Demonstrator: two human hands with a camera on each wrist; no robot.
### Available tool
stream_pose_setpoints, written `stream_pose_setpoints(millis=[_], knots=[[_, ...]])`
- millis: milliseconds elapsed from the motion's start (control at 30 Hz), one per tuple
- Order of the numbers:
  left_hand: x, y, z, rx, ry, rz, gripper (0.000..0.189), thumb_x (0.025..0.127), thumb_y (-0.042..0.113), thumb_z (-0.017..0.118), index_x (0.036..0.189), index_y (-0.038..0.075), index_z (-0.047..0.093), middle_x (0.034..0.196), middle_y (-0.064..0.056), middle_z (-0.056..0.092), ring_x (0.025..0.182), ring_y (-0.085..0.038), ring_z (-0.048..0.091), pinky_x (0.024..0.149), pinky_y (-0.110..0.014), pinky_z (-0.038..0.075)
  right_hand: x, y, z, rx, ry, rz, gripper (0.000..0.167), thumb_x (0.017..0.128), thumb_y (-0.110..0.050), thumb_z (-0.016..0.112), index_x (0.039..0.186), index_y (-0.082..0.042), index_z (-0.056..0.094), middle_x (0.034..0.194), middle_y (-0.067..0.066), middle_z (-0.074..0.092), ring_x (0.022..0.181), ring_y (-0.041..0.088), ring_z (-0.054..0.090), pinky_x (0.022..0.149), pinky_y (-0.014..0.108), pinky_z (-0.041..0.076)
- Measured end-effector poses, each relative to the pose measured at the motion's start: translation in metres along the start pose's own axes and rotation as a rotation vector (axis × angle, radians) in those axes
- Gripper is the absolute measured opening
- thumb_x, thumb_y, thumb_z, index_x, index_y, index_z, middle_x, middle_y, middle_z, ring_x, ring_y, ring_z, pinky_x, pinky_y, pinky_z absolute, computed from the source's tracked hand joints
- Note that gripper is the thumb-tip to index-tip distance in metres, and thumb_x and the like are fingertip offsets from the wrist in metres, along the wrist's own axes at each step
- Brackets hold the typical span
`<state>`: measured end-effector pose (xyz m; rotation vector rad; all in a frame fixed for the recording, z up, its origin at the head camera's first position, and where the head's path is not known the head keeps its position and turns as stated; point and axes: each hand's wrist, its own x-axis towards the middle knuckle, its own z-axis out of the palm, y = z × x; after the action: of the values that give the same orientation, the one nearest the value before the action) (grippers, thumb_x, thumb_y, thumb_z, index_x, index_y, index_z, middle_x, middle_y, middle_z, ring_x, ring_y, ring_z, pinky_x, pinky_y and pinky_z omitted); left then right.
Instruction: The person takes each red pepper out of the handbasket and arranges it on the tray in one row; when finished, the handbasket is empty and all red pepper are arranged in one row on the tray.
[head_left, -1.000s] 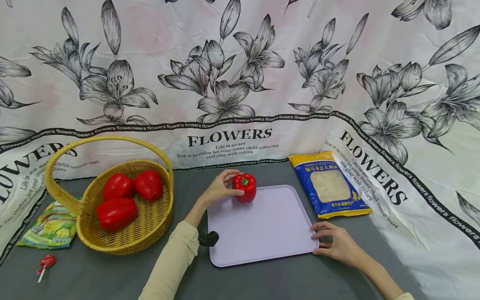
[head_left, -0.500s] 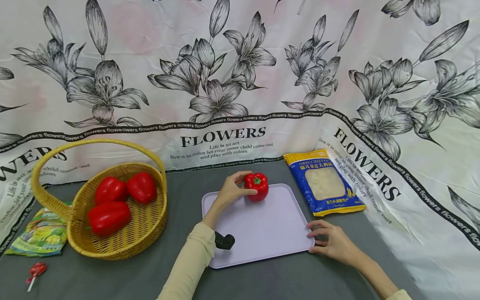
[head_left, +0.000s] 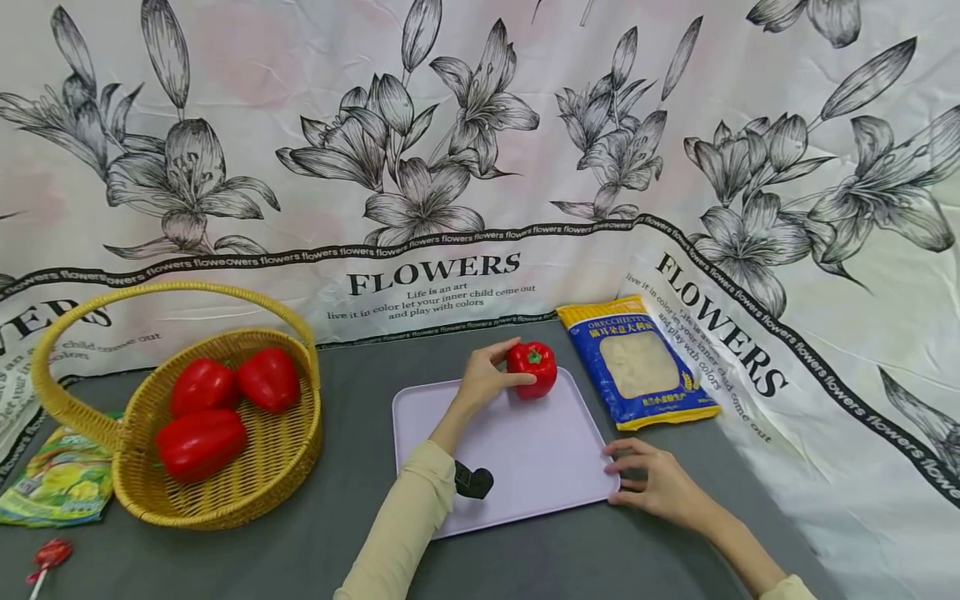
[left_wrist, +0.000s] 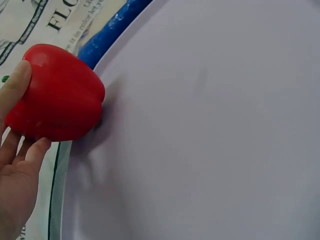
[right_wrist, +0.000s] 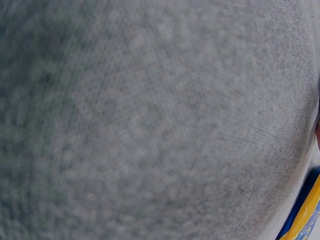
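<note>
My left hand (head_left: 486,377) holds a red bell pepper (head_left: 534,372) with a green stem over the far right part of a pale lilac tray (head_left: 525,467). In the left wrist view, the thumb lies along one side of the bell pepper (left_wrist: 62,95) and the other fingers support its opposite side, close over the tray's edge. At the tray's near right corner, my right hand (head_left: 660,485) rests with spread, slightly bent fingertips on the rim. The right wrist view mostly shows the grey tabletop (right_wrist: 160,120).
A yellow wicker basket (head_left: 288,492) with an arched handle and several red peppers stands left. Beside it are a green packet (head_left: 63,479) and a red lollipop (head_left: 52,552). A blue and yellow pasta bag (head_left: 637,364) lies right of the tray, before the flowered cloth (head_left: 450,108).
My left hand has carried the bell pepper rightward along the tray's far side. The head view has turned slightly right. My right hand stays at the tray's rim.
</note>
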<state>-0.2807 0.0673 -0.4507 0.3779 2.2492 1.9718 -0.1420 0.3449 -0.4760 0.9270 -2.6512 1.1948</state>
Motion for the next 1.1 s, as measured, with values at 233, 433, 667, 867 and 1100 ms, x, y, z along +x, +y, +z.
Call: stream_pose_setpoints(millis=[233,433,667,867,1100], knots=[[0.004,-0.001,0.02,-0.033,0.048,0.028,0.066,0.075,0.007,0.082,0.135,0.005,0.054,0.137,-0.012,0.054,0.128,-0.029,0.049,0.102,-0.039,0.043,0.0,0.0,0.003,0.012,-0.024,0.063,0.028,0.069,-0.009,0.086,0.092,-0.002,0.073,0.113,0.016,0.058,0.1,0.026,0.06,0.07,0.025,0.057],[0.01,0.001,0.038,-0.055,0.054,0.044,0.067,0.076,0.007,0.081,0.136,0.003,0.053,0.138,-0.013,0.052,0.128,-0.028,0.048,0.101,-0.036,0.044,-0.002,-0.002,0.0,0.014,-0.025,0.084,0.028,0.07,-0.008,0.085,0.092,-0.001,0.072,0.113,0.018,0.058,0.099,0.031,0.059,0.07,0.026,0.057],[0.014,0.003,0.051,-0.086,0.048,0.045,0.065,0.077,0.006,0.08,0.136,0.004,0.053,0.14,-0.013,0.05,0.132,-0.029,0.043,0.105,-0.039,0.039,-0.003,-0.001,-0.003,0.007,-0.04,0.103,0.028,0.071,-0.011,0.085,0.095,-0.002,0.072,0.116,0.017,0.058,0.1,0.031,0.06,0.071,0.024,0.057],[0.01,0.013,0.052,-0.111,0.041,0.043,0.064,0.079,0.004,0.077,0.137,0.001,0.05,0.141,-0.017,0.048,0.134,-0.031,0.04,0.107,-0.041,0.036,-0.002,-0.003,-0.002,0.006,-0.043,0.11,0.028,0.071,-0.01,0.085,0.095,-0.001,0.072,0.116,0.016,0.058,0.1,0.032,0.06,0.072,0.023,0.056],[0.016,0.004,0.057,-0.015,0.007,0.002,0.069,0.08,0.011,0.078,0.141,0.005,0.046,0.143,-0.014,0.046,0.133,-0.027,0.042,0.107,-0.036,0.037,-0.002,-0.003,-0.002,-0.004,-0.049,0.134,0.028,0.071,-0.01,0.085,0.095,-0.002,0.073,0.117,0.016,0.058,0.102,0.032,0.059,0.072,0.021,0.055]])
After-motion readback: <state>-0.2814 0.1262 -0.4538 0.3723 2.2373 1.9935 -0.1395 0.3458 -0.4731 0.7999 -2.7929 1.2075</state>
